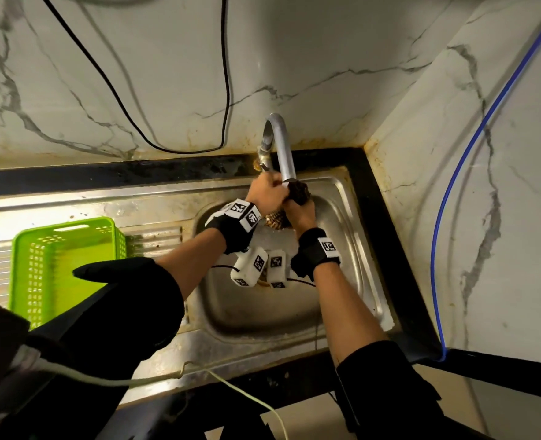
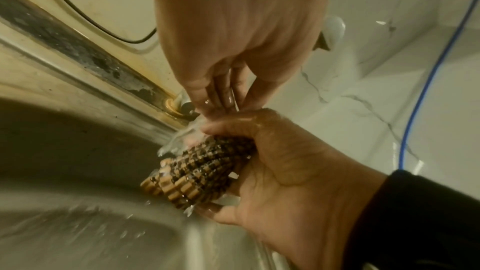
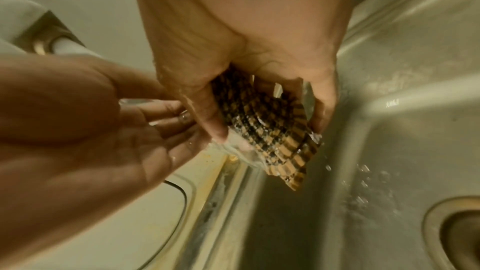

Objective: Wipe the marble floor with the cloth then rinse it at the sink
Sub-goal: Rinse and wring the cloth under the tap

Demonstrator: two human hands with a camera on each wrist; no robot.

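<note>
Gripping one cloth (image 2: 205, 169): right hand (image 2: 280, 171) alone.

A brown-and-black checked woven cloth (image 2: 205, 169), wet and bunched into a roll, sits under running water above the stainless-steel sink (image 1: 351, 249).

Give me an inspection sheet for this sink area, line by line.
Surface: stained stainless steel sink, wet basin, rust marks along the back rim.
Job's things: brown and black checked cloth, bunched under the curved grey metal tap; water splashing off it.
Clutter: empty green plastic basket on the drainboard.
Grippers: right hand grips the cloth; left hand fingers straight, touching beside it.
Cables: black cable looping over the wall; blue cable on the right wall; white cord across the front edge.
Surroundings: white veined marble walls.
</note>
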